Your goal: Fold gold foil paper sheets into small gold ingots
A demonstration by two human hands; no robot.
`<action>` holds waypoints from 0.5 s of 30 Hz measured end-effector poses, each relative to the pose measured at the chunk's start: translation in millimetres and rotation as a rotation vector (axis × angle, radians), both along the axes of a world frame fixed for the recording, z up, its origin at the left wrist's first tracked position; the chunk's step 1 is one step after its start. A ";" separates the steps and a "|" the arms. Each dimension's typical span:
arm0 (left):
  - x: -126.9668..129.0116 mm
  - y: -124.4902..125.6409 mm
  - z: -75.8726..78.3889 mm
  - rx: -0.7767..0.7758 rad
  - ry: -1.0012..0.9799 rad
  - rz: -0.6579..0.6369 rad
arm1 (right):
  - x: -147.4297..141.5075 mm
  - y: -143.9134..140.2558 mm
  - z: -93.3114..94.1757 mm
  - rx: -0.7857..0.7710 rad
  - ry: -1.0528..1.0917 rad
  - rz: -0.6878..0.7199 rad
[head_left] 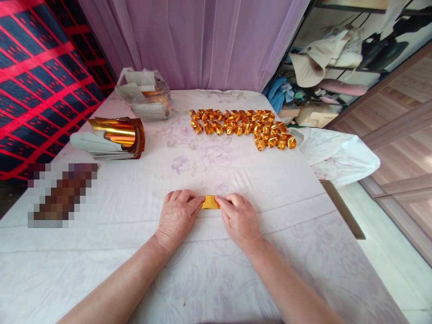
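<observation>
A small folded strip of gold foil paper (210,202) lies flat on the white floral tablecloth (209,270) in front of me. My left hand (177,218) presses on its left end with the fingers curled over it. My right hand (239,219) presses on its right end the same way. Only the middle of the strip shows between my fingertips. Both forearms reach in from the bottom edge.
Several folded gold foil pieces (241,127) lie in rows at the back of the table. A stack of curled gold foil sheets (113,138) sits at the left, a plastic bag of paper (145,94) behind it. A white plastic bag (337,155) hangs off the right edge.
</observation>
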State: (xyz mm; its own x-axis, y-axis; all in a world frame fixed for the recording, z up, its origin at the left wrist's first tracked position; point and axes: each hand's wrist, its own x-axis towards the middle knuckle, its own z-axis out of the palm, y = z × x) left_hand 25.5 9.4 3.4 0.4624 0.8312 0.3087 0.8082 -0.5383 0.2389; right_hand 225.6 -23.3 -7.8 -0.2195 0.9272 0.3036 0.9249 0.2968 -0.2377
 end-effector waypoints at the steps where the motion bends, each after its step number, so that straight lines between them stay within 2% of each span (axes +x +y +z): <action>1: -0.3 -0.2 0.2 0.005 0.006 -0.003 | -0.5 -0.4 0.6 0.002 -0.006 0.002; 12: -1.5 -0.5 3.9 -0.043 0.060 -0.015 | -2.6 -4.1 2.7 0.024 -0.052 0.012; 15: -1.0 -0.6 4.0 -0.041 0.070 -0.015 | -4.8 -6.4 6.3 -0.016 -0.079 0.027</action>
